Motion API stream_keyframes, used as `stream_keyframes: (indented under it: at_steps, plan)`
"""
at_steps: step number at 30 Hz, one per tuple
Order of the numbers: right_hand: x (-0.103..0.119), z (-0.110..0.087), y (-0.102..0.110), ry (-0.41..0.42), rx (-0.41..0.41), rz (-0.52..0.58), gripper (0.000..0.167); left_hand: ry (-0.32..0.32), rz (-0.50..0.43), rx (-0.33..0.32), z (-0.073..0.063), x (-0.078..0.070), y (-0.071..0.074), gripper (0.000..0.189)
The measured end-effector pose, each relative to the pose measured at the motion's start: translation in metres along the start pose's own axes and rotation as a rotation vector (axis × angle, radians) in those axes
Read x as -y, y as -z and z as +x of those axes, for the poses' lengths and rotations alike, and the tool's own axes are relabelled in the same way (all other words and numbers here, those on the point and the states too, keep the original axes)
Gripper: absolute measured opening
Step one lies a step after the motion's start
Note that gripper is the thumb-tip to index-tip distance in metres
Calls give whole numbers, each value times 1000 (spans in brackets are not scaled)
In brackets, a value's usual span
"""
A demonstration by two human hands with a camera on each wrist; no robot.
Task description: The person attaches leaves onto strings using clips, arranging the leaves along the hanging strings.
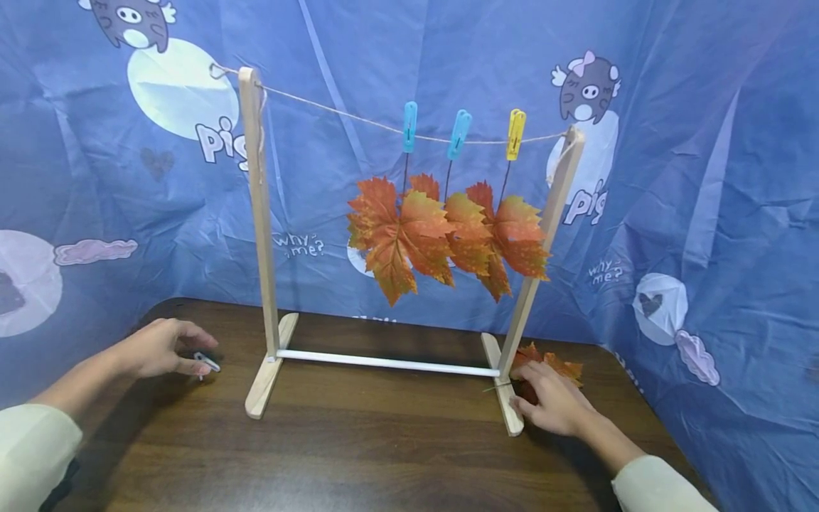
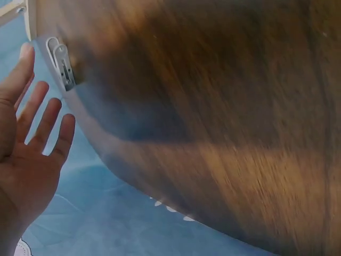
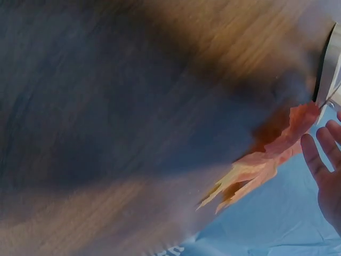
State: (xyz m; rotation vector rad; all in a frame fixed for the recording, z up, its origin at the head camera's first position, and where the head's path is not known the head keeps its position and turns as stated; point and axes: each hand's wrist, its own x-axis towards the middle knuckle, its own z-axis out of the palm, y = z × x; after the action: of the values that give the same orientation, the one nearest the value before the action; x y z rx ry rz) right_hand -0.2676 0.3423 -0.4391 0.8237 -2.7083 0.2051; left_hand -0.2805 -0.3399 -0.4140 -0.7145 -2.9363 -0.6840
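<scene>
At the left of the head view, my left hand is beside a grey-white clothespin on the table. The left wrist view has its fingers spread and apart from the clothespin. My right hand reaches over an orange artificial maple leaf at the rack's right foot, partly covering it. Its thumb is near the leaf's thin green stem. In the right wrist view, the relaxed fingers are right by the leaf. A wooden rack stands between both hands.
A string runs between the rack's posts. Two blue clothespins and a yellow clothespin hold hanging maple leaves on it. A white bar joins the wooden feet. Blue printed cloth surrounds the brown table.
</scene>
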Motion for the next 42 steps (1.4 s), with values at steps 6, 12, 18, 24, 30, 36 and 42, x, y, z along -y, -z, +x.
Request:
stream_keyframes:
  at_steps: [6,12,18,24,30,36,42]
  plan:
    - [5,2,-4,-42,32,32,31,-98,7,35,-5,7,-4,51]
    - [7,3,-3,-77,86,76,31,-177,28,24,-8,14,-7,51]
    - [6,2,-2,-66,101,111,26,-172,44,15,-5,11,-9,43]
    - [4,1,-1,-62,112,149,18,-140,41,4,-2,8,-13,37]
    - [2,1,-1,-52,101,138,11,-151,24,4,0,7,-16,36]
    - [3,3,1,-14,105,158,7,-147,-17,38,1,5,-16,38]
    - [3,6,3,13,137,217,11,-136,-40,72,4,2,-19,36]
